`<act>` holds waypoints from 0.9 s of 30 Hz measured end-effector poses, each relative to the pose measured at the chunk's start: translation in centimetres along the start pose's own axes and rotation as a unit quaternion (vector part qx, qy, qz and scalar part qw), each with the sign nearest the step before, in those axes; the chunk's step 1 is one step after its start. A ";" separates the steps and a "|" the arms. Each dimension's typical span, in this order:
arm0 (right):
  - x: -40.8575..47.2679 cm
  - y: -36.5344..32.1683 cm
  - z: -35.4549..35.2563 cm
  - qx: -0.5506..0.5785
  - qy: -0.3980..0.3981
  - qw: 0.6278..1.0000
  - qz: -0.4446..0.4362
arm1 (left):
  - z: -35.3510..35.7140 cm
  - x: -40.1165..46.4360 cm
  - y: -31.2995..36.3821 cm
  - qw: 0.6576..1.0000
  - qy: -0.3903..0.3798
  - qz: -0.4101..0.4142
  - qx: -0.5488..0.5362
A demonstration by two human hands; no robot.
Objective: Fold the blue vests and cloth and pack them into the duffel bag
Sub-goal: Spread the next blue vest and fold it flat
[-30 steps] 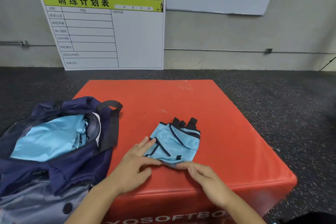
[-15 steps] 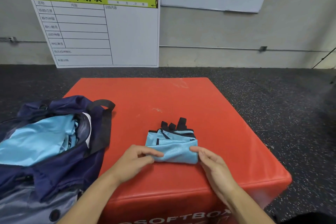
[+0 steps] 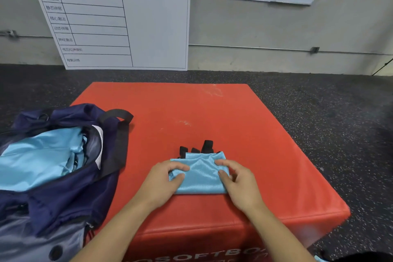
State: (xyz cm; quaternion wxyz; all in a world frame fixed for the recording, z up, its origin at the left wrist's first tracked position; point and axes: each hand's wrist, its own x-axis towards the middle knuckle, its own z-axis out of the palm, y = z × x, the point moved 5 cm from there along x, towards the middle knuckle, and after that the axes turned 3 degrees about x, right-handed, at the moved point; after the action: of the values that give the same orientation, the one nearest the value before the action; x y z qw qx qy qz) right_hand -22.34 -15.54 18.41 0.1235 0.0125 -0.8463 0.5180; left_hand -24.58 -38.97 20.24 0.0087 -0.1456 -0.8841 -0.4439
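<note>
Both forearms enter from the 6 o'clock edge and converge on the vest [image 3: 200, 173], which lies folded into a compact rectangle on the box [image 3: 244, 134], toward its near edge.

Left hand [image 3: 158, 183]: the forearm runs in from 7 o'clock toward the vest's 9 o'clock edge. The palm faces down. The thumb and fingers are curled and pinch the left edge of the fold, with the fingertips lying on top of the fabric. State: grasping the vest.

Right hand [image 3: 239, 183]: the forearm runs in from 5 o'clock toward the vest's 3 o'clock edge. The palm faces down and inward. The fingers are bent, and the thumb and fingertips rest on the right part of the fabric, closing on that edge. State: grasping the vest.

Vest: light blue, with black strap ends protruding at its 12 o'clock edge. It rests flat on the box between the two hands.

Bag [image 3: 70, 181]: dark blue, at 9 o'clock from the vest, overlapping the box's left edge. Its top is open, and light blue cloth [image 3: 40, 155] shows inside. A black strap [image 3: 119, 132] hangs over its right side.

Board [image 3: 119, 21]: leans against the wall at 11 o'clock, beyond the box.
</note>
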 end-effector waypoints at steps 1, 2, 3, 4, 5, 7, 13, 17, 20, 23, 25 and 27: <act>0.0 0.0 0.1 -0.033 0.009 0.999 -0.015 | 0.2 0.0 -0.1 1.000 0.001 0.007 0.015; 0.0 -0.1 0.2 -0.061 0.018 0.998 -0.024 | 0.4 0.1 -0.3 0.999 0.000 0.018 0.037; -0.1 -0.1 0.4 -0.085 0.024 0.996 -0.025 | 0.6 0.2 -0.6 0.998 0.001 0.028 0.060; -0.1 0.0 0.6 -0.102 0.030 0.994 -0.019 | 0.6 0.2 -0.9 0.996 0.005 0.030 0.084; 0.0 0.1 0.7 -0.111 0.033 0.993 -0.007 | 0.6 0.3 -1.2 0.994 0.011 0.021 0.103; 0.2 0.5 0.8 -0.146 0.027 0.989 0.024 | 0.5 0.2 -1.7 0.994 0.006 -0.010 0.113; 0.0 1.0 1.4 -0.128 -0.040 0.990 0.031 | 1.0 -0.6 -1.2 0.994 -0.048 0.005 0.102; -0.6 0.3 0.5 -0.052 -0.001 0.998 -0.023 | 1.2 -0.8 -0.7 0.997 -0.062 0.020 0.048; -0.9 -0.7 -0.2 -0.023 0.005 0.999 -0.044 | 0.4 -1.1 -0.4 0.998 -0.063 0.023 -0.009; -0.9 -1.6 0.3 0.053 -0.034 0.998 -0.012 | -1.2 -1.6 -0.3 0.998 -0.057 0.023 -0.006; -0.7 -2.3 1.1 0.093 -0.062 0.994 -0.001 | -2.7 -2.1 -0.4 0.999 -0.048 0.016 0.003; -0.4 -3.7 2.0 0.097 -0.085 0.992 -0.014 | -4.4 -2.9 -0.2 0.999 -0.026 0.016 0.013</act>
State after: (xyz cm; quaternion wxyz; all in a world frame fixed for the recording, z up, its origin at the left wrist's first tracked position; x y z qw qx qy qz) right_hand -21.83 -19.06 20.66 0.0564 0.0807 -0.7994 0.5926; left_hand -22.36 -43.30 22.34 -0.0055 -0.1713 -0.8872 -0.4283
